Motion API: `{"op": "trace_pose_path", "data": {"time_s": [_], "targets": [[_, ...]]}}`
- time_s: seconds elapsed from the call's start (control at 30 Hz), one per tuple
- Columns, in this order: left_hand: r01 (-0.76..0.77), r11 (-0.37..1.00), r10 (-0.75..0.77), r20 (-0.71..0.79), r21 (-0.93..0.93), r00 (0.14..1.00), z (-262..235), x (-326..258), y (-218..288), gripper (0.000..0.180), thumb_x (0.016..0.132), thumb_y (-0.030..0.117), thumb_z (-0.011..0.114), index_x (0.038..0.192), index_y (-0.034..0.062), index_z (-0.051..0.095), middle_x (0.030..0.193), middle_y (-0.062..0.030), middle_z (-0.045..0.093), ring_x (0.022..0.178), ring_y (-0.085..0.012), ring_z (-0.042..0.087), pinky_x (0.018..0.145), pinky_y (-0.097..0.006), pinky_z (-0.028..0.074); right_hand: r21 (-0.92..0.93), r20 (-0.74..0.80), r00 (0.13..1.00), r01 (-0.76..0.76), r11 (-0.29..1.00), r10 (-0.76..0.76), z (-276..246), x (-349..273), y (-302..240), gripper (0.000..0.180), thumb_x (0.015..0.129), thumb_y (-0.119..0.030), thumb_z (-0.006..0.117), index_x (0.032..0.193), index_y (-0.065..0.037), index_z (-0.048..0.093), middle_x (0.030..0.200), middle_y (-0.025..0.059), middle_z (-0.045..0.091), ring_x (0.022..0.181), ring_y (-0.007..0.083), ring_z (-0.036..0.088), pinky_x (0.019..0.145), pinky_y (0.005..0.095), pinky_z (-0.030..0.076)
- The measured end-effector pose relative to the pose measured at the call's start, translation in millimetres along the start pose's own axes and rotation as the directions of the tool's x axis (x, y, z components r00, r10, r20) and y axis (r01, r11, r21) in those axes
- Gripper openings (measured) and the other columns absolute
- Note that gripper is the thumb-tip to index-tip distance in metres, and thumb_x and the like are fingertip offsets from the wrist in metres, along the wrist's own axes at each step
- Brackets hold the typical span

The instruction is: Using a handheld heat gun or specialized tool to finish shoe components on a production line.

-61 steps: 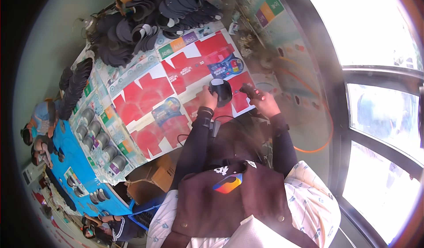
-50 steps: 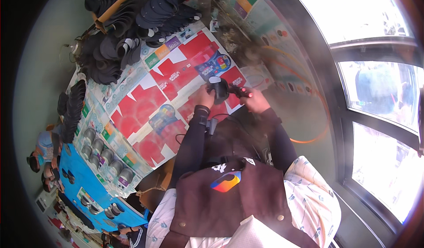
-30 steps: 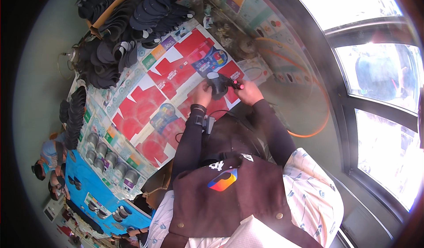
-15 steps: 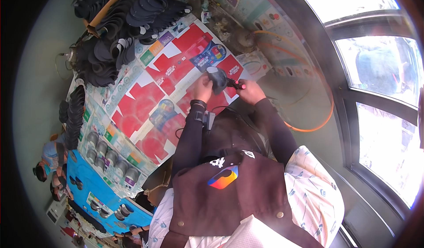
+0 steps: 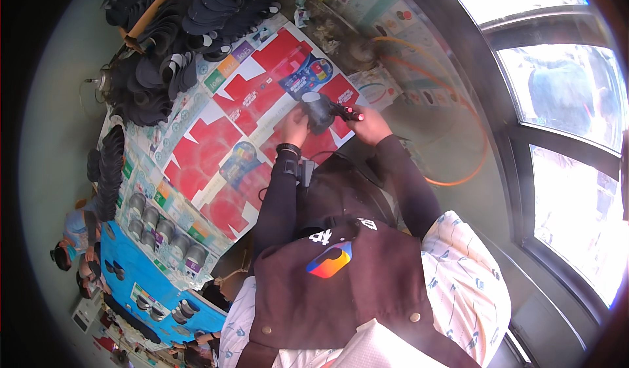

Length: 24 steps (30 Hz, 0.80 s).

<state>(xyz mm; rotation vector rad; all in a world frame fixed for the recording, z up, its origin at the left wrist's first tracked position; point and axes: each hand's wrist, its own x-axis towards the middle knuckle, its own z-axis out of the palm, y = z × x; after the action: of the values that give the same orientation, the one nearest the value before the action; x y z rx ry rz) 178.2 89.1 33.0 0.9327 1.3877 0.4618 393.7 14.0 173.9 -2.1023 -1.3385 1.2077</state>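
My left hand (image 5: pixel 295 128) is closed on the edge of a dark grey curved piece (image 5: pixel 320 116), like a moulded shoe part with a pale patch at its far end. In my right hand (image 5: pixel 371 128) is a small black spray gun (image 5: pixel 343 111) with red knobs. Its front end points left, close beside the piece; whether they touch I cannot tell. My right fingers are wrapped around the gun, partly hidden. Both hands are above the near right edge of a table covered with red and white printed card sheets (image 5: pixel 203 148).
Dark curved pieces pile up at the far left (image 5: pixel 147 79), some behind an orange-brown board (image 5: pixel 160 2). Several grey pieces (image 5: pixel 164 229) line the table's left part. An orange hose (image 5: pixel 481 146) loops at the right. Beyond a blue table (image 5: pixel 131 256), people (image 5: pixel 78 237) are at the left.
Both hands have shifted slightly left with the piece and the spray gun. The curved piece has turned a little, so its pale patch sits farther left. Both grips stay the same.
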Motion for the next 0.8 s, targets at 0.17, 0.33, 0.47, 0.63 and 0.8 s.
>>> {"op": "trace_pose_path", "data": {"time_s": [0.17,0.33,0.47,0.63,0.8], "targets": [[-0.012,1.0,0.012,0.014,0.009,1.0,-7.5,7.7,-12.7,0.036,0.098,0.013,0.063,0.131,0.0008,0.056,0.116,-0.0131,0.067,0.092,-0.0214,0.071,0.072,-0.034,0.063,-0.002,0.153,0.988,0.012,1.0,-0.012,7.0,-4.6,-0.7,0.032,0.083,-0.025,0.067,0.106,-0.003,0.07,0.092,0.0218,0.071,0.089,0.04,0.067,0.08,0.046,0.052],[-0.007,0.999,0.006,0.031,0.042,1.0,-7.2,6.7,-8.3,0.036,0.098,0.012,0.063,0.131,0.0001,0.056,0.117,-0.0135,0.067,0.094,-0.0215,0.071,0.074,-0.035,0.063,-0.025,0.072,0.996,-0.055,0.998,0.057,6.6,-3.6,6.8,0.03,0.082,-0.019,0.066,0.107,-0.003,0.07,0.09,0.0199,0.071,0.083,0.0354,0.068,0.077,0.043,0.051],[0.008,0.999,-0.009,0.008,0.047,1.0,0.0,-0.2,3.5,0.037,0.097,0.012,0.064,0.131,-0.0001,0.056,0.117,-0.0135,0.067,0.094,-0.0214,0.071,0.075,-0.036,0.063,0.075,0.196,0.981,-0.01,0.997,-0.005,7.5,-5.9,15.0,0.032,0.084,-0.028,0.067,0.103,-0.002,0.069,0.089,0.0226,0.07,0.088,0.0434,0.066,0.079,0.0491,0.051],[-0.03,0.999,0.029,0.022,0.023,0.999,-2.9,8.8,-11.9,0.036,0.097,0.011,0.065,0.13,0.0009,0.056,0.113,-0.0113,0.068,0.089,-0.0191,0.071,0.071,-0.033,0.062,-0.083,0.039,0.999,-0.006,0.996,0.009,7.2,-3.0,6.8,0.032,0.083,-0.024,0.065,0.109,-0.004,0.069,0.092,0.0243,0.07,0.091,0.0445,0.066,0.08,0.0507,0.051],[-0.055,0.998,0.054,0.027,0.029,0.998,2.6,10.8,-14.6,0.033,0.096,0.012,0.067,0.127,0.0026,0.057,0.11,-0.0092,0.068,0.085,-0.0167,0.07,0.067,-0.03,0.06,-0.125,-0.083,0.996,-0.037,0.991,0.027,3.3,0.1,3.7,0.031,0.085,-0.025,0.063,0.109,-0.007,0.07,0.094,0.0245,0.07,0.094,0.0451,0.065,0.083,0.0537,0.051]]}}
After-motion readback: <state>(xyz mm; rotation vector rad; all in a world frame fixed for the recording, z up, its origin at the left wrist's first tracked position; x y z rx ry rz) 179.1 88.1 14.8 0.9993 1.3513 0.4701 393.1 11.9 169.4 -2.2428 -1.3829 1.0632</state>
